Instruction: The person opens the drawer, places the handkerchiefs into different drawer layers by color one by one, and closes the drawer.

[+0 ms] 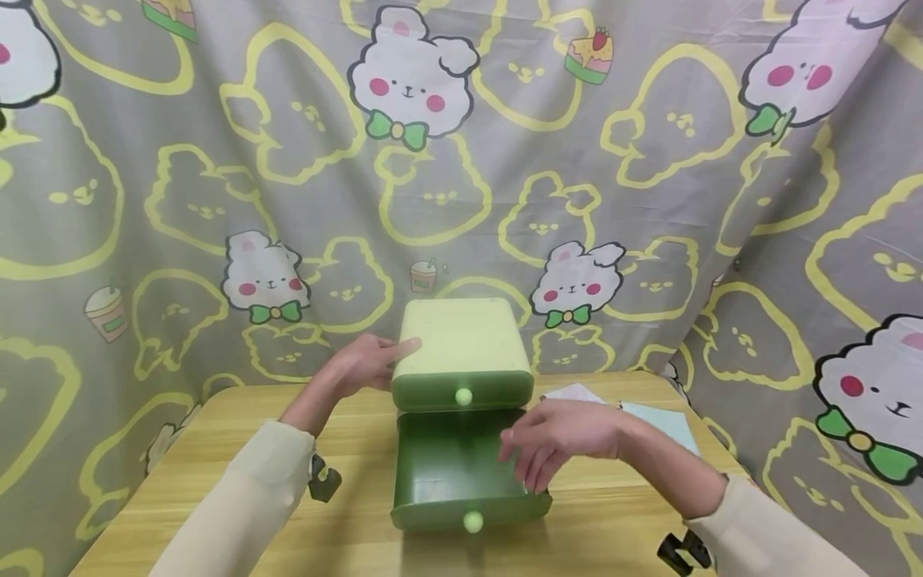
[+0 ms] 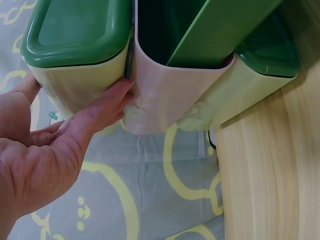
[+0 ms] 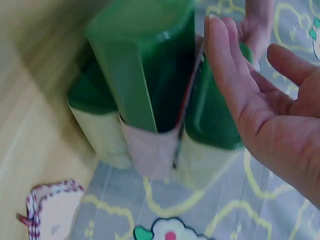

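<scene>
Cabinet of pale-yellow and green plastic (image 1: 465, 336) stands on the wood-grain table (image 1: 606, 513), its green lower drawer (image 1: 433, 513) extended to the near side. Left hand (image 1: 366, 365) grips the upper left side; right hand (image 1: 570, 437), fingers loosely bent, hovers at the drawer's right edge.

Drawer cabinet (image 1: 461, 336): pale yellow upper casing (image 2: 80, 82), pink middle casing (image 2: 160, 95), green drawers (image 1: 433, 515), light green knobs (image 1: 464, 397). Below it, desk (image 1: 353, 465): yellow-brown wood grain. Behind it, curtain (image 1: 497, 220): grey, patterned with yellow outlines and white, pink-cheeked rabbits (image 1: 414, 76) wearing green bows (image 1: 397, 130). Right of it, a flat item (image 1: 663, 426): pale blue. Either side of it, sleeves (image 1: 245, 497): cream.
</scene>
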A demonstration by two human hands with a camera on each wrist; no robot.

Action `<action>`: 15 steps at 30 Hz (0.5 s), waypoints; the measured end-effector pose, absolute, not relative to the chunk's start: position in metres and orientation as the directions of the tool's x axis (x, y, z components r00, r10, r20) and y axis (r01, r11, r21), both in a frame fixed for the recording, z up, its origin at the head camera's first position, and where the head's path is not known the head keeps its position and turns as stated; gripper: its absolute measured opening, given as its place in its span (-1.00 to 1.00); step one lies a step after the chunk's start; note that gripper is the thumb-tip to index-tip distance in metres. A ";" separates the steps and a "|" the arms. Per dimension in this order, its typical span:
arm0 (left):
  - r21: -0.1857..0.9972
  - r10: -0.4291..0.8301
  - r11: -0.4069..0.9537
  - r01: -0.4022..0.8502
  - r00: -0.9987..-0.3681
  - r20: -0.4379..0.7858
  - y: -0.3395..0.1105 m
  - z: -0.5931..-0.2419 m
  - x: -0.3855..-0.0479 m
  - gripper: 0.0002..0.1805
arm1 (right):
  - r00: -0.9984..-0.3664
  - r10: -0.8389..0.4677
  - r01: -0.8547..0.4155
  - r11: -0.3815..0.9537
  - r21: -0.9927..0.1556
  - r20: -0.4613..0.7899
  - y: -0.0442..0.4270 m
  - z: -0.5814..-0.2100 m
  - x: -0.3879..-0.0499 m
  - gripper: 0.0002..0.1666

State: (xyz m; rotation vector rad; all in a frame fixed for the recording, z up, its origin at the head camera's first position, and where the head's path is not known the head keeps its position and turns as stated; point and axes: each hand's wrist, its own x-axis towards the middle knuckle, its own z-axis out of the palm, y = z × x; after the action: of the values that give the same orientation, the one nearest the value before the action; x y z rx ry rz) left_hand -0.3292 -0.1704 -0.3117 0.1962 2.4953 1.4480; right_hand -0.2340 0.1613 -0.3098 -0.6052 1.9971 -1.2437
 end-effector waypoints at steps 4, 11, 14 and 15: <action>0.868 0.234 0.496 -0.013 -0.961 -0.148 -0.170 -0.312 -0.328 -0.16 | -0.718 -0.655 -0.060 0.396 -0.916 -0.236 0.177 -0.302 -0.248 -0.47; 0.859 0.223 0.512 -0.017 -0.963 -0.151 -0.168 -0.312 -0.329 -0.11 | -0.900 -0.434 -0.136 0.374 -0.917 -0.044 0.198 -0.304 -0.266 -0.51; 0.862 0.230 0.506 -0.012 -0.962 -0.149 -0.168 -0.312 -0.329 -0.11 | -0.944 -0.330 -0.130 0.369 -0.920 0.001 0.206 -0.304 -0.271 -0.52; 0.865 0.232 0.501 -0.014 -0.961 -0.151 -0.168 -0.312 -0.329 -0.11 | -0.953 -0.304 -0.126 0.375 -0.919 0.006 0.209 -0.303 -0.272 -0.51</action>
State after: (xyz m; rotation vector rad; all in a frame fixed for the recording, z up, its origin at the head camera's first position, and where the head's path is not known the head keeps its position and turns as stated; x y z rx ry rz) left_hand -0.3294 -0.1684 -0.3122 0.1852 2.4986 1.4440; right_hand -0.2723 0.2091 -0.3030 -0.3889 2.4648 -1.6244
